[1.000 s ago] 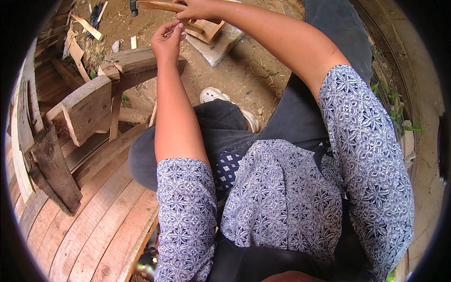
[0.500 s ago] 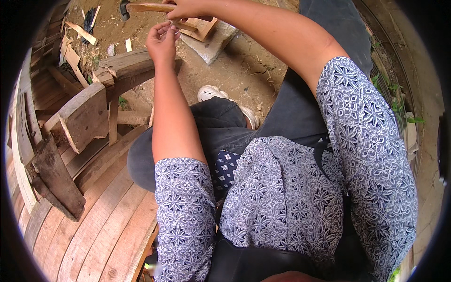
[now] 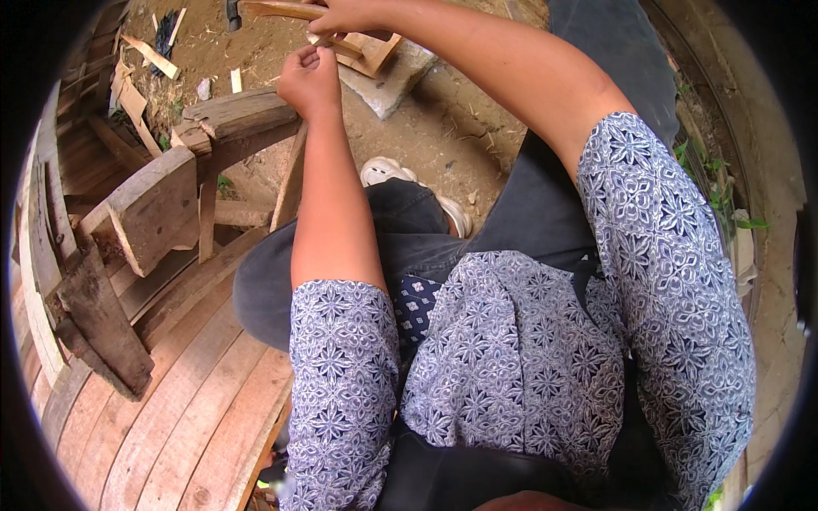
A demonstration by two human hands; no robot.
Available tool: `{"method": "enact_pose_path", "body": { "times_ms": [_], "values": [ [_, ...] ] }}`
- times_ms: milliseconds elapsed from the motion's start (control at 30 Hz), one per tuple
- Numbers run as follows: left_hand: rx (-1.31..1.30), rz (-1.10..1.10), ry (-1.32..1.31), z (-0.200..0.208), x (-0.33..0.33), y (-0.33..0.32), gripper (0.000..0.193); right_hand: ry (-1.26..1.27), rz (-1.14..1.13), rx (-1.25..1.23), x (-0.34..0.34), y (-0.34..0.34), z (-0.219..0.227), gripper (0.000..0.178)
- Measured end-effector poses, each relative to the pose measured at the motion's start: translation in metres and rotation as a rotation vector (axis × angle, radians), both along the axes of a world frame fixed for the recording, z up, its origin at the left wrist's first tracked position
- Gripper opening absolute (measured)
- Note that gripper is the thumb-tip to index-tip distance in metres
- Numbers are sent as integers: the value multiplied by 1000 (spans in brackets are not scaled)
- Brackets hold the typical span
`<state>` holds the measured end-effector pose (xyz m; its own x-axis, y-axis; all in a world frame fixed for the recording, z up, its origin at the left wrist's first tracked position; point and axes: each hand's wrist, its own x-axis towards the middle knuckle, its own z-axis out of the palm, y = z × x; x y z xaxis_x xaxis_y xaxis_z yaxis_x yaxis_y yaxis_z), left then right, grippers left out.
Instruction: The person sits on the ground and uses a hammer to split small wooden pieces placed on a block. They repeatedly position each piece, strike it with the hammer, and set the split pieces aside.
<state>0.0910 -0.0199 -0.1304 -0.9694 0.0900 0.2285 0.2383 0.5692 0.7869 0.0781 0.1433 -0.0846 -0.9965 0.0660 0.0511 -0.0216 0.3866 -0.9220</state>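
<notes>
At the top, my right hand (image 3: pixel 343 15) is closed around the wooden handle of a hammer (image 3: pixel 281 9). The hammer's dark head (image 3: pixel 233 15) points to the left. Just below, my left hand (image 3: pixel 308 83) has its fingers curled in a pinch, and whatever they hold is too small to make out. It is beside a light wooden piece with raised edges (image 3: pixel 372 58), partly hidden by my hands and right forearm. That wood rests on a flat grey stone slab (image 3: pixel 385 95) on the dirt ground.
Old timber beams (image 3: pixel 239 115) and a rough board (image 3: pixel 158 204) stand to my left. Below them is a curved surface of wooden planks (image 3: pixel 196 400). Wood offcuts (image 3: pixel 149 55) and a black scrap (image 3: pixel 163 38) lie at the far left. A white shoe (image 3: pixel 388 171) shows near my bent leg.
My left hand has shifted slightly right, and its fingers are more curled. The hammer and my right hand have moved a little to the right.
</notes>
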Motion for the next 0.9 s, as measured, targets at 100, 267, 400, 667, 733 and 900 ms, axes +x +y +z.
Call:
{"method": "enact_pose_path", "body": {
  "times_ms": [100, 267, 400, 667, 733, 900],
  "values": [
    [7, 25, 11, 3, 3, 2, 20, -13, 5, 24, 0, 0, 0, 31],
    [54, 104, -9, -3, -1, -2, 18, 9, 11, 53, -2, 8, -6, 32],
    [222, 175, -158, -33, -18, -29, 14, -111, 103, -66, -4, -1, 3, 31],
    [131, 105, -19, -42, -12, -8, 26, -165, 71, -80, -1, 3, 1, 38],
    [145, 86, -175, -27, -6, -11, 28, -180, 91, -84, -3, -2, 5, 39],
    [247, 114, -411, -20, -9, -19, 30, -160, 148, 30, -8, 2, 3, 42]
  ]
}}
